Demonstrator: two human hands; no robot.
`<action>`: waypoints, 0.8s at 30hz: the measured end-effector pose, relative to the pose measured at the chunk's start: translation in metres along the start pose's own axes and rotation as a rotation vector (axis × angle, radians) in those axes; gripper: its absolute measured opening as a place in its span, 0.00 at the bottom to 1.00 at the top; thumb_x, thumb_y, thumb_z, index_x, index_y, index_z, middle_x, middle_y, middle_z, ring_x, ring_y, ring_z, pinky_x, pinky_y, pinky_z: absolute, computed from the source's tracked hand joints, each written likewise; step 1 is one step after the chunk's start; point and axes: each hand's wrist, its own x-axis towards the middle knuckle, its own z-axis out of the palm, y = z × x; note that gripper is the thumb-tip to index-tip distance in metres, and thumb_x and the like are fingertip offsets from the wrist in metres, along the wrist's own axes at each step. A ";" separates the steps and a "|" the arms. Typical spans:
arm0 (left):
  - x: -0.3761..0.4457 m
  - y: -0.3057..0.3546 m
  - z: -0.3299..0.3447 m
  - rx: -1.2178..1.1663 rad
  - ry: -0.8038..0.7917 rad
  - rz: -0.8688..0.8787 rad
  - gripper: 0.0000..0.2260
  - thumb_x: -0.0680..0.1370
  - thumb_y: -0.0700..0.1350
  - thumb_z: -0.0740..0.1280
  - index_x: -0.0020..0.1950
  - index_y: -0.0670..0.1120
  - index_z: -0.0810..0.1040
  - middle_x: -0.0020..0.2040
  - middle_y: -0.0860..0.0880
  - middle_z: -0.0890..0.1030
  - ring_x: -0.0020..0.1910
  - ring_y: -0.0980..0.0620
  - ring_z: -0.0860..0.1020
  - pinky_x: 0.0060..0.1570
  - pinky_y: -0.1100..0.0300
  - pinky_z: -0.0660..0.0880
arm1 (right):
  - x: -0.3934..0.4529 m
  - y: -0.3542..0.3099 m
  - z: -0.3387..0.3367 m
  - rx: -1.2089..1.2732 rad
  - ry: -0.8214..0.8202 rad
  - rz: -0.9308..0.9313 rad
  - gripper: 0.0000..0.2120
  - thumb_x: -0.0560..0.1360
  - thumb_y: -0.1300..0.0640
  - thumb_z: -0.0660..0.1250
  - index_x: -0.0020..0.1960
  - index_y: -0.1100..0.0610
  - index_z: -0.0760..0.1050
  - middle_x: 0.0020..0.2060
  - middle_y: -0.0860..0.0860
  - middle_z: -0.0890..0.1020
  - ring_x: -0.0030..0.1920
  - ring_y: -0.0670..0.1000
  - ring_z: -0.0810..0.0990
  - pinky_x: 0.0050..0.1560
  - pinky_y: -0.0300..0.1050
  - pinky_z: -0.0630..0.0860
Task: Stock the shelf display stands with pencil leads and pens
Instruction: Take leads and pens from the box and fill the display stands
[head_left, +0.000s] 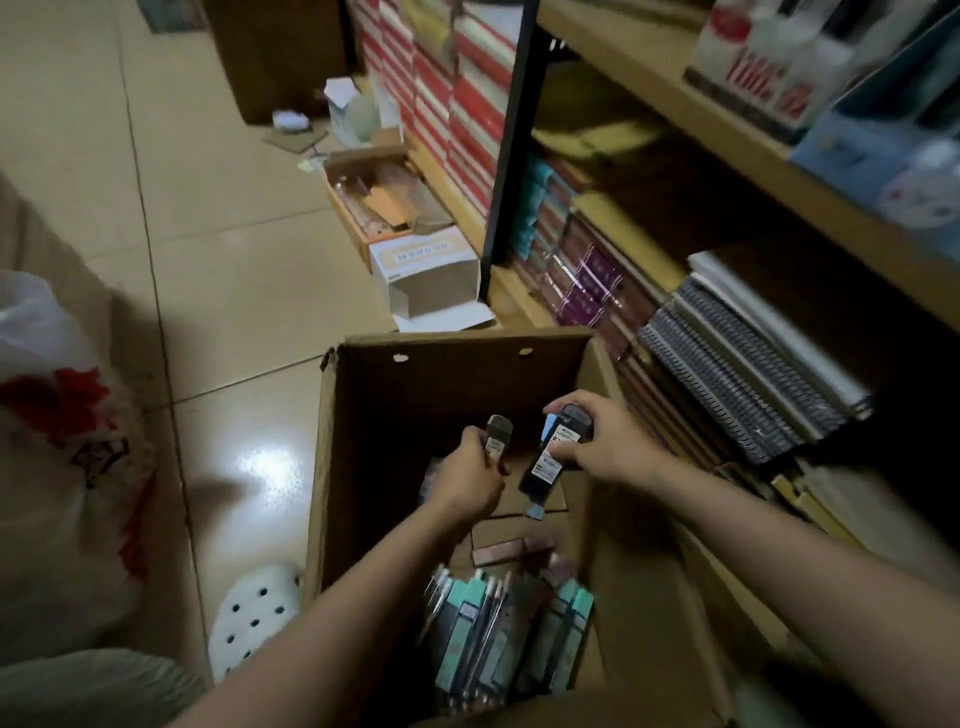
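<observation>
Two hands reach down into an open cardboard box (332, 499) that stands on the tiled floor (218, 218) just beside the low shelves (675, 104). The left hand (470, 478) has its fingers curled round a small grey packet (497, 434) with a pale printed label, holding it upright above the dim bottom of the box. The right hand (608, 441) grips a longer dark packet (558, 449); this one is black with a white label down its face and a strip of light blue along one edge, and it tilts with its lower end toward the box floor. Nearer the person, against the box's near wall, a row of teal and grey packs (509, 639) stands on edge, tightly side by side. A few flat reddish-brown pieces (511, 552) lie on the bottom between that row and the hands. Spiral notebooks (743, 374) are stacked on the lowest shelf to the right.
</observation>
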 end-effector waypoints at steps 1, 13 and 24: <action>-0.002 0.019 -0.009 0.013 -0.061 0.025 0.08 0.81 0.42 0.60 0.59 0.50 0.65 0.47 0.48 0.79 0.41 0.51 0.79 0.31 0.59 0.75 | -0.011 -0.015 -0.019 -0.017 -0.002 -0.032 0.18 0.71 0.64 0.74 0.56 0.48 0.76 0.52 0.47 0.77 0.55 0.48 0.77 0.49 0.39 0.75; -0.081 0.205 -0.031 -0.265 -0.566 0.397 0.09 0.81 0.50 0.60 0.60 0.53 0.74 0.42 0.53 0.85 0.42 0.53 0.84 0.36 0.57 0.79 | -0.147 -0.110 -0.185 0.353 0.141 -0.099 0.16 0.71 0.70 0.72 0.56 0.56 0.78 0.51 0.58 0.82 0.46 0.53 0.86 0.40 0.42 0.81; -0.099 0.265 -0.019 -0.353 -0.830 0.389 0.10 0.80 0.54 0.62 0.59 0.54 0.77 0.56 0.43 0.81 0.46 0.48 0.83 0.43 0.53 0.79 | -0.167 -0.140 -0.237 0.227 0.336 -0.116 0.19 0.70 0.67 0.74 0.59 0.56 0.77 0.52 0.57 0.83 0.52 0.56 0.84 0.54 0.57 0.81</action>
